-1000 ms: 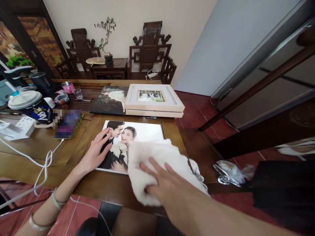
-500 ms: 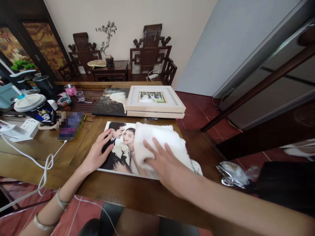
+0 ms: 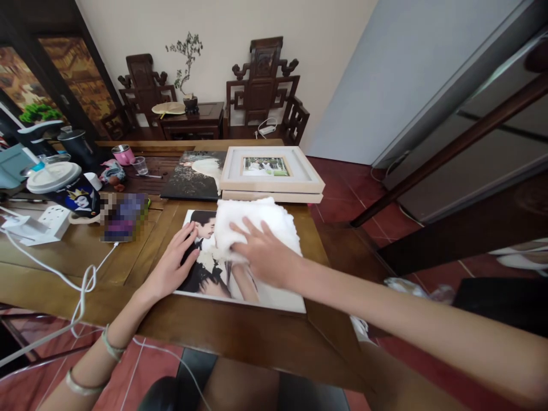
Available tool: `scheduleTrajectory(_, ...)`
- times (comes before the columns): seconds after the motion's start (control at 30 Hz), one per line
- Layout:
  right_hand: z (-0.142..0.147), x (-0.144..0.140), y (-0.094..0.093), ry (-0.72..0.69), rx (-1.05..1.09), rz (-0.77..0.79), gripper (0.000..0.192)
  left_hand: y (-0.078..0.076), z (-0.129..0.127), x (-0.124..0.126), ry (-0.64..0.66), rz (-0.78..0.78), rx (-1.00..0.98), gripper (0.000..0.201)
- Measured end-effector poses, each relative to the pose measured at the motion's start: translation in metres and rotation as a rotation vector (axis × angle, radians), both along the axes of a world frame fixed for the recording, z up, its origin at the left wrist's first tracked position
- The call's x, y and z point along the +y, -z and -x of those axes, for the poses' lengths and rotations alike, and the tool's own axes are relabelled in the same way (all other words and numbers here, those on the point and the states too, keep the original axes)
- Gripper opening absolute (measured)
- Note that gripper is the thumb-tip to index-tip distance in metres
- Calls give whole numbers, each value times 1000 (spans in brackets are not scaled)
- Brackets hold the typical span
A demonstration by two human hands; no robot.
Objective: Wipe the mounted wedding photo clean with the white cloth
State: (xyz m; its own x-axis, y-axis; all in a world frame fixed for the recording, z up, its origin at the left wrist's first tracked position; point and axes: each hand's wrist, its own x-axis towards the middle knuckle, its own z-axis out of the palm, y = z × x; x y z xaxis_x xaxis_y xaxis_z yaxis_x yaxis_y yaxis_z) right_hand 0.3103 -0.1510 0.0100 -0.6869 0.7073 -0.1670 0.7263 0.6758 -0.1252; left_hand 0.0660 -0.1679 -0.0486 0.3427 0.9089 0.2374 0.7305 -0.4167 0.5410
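Note:
A large wedding photo panel [image 3: 265,294] lies flat near the table's front edge, showing a couple in dark suit and white dress. My left hand [image 3: 177,260] rests open on the panel's left side, fingers stretched out against it. Over the upper right part of the picture lies a folded white cloth [image 3: 274,220]. My right hand [image 3: 265,251] presses down on this cloth and grips it, fingers partly spread. The cloth hides one of the two pictured heads.
Pale wooden frames [image 3: 274,196] are stacked behind the panel, beside a dark photo panel [image 3: 188,182]. On the left stand a lidded cup [image 3: 64,191], a phone [image 3: 124,220] on a white cable [image 3: 88,279], a power strip [image 3: 49,222] and a pink mug [image 3: 123,154].
My right hand has slid the white cloth left and away from me across the picture, baring the panel's lower right corner. My left hand stays in place.

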Motion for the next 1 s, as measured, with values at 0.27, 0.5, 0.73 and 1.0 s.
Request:
scheduleTrajectory(0.27, 10, -17, 0, -43, 35, -52, 42, 0, 1, 0, 5, 21, -24, 52)
scheduleTrajectory(0.5, 24, -99, -18, -253, -91, 229, 34, 0, 1, 1, 17, 16, -41, 49)
scheduleTrajectory(0.73, 22, -50, -2, -146, 52, 44, 49, 1, 2, 2, 30, 23, -23, 49)
scheduleTrajectory(1.0, 29, 21, 4, -77, 98, -146, 52, -1, 2, 1, 33, 15, -40, 48)
